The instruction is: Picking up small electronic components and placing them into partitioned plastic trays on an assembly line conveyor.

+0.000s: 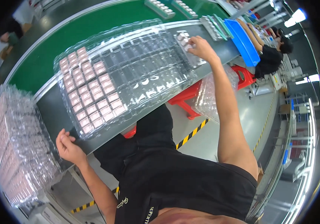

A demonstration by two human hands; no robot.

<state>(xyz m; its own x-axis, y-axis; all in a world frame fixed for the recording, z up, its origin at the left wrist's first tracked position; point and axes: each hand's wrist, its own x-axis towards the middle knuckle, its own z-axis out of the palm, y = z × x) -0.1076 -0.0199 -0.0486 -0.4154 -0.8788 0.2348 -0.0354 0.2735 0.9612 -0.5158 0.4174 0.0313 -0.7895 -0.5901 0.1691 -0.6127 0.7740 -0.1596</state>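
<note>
My right hand point(201, 48) reaches to the far right of the bench, its fingers closed at a small white piece. That piece stands among similar white pieces point(181, 37) in a narrow grey holder point(198, 62). Left of the holder lies a large clear plastic blister tray point(145, 56). Rows of pale pink square compacts point(94, 89) fill its left part; the compartments toward my right hand hold none. My left hand point(69, 149) rests by the bench's near left edge, fingers loosely curled and apart, with nothing in it.
A tall stack of filled clear trays point(18, 145) stands left. Beyond the bench runs a green conveyor belt point(104, 28) carrying more holders point(160, 8). A blue bin point(244, 43), red stools point(184, 98) and clear plastic trays point(208, 97) are at right. Other people point(272, 56) sit further along.
</note>
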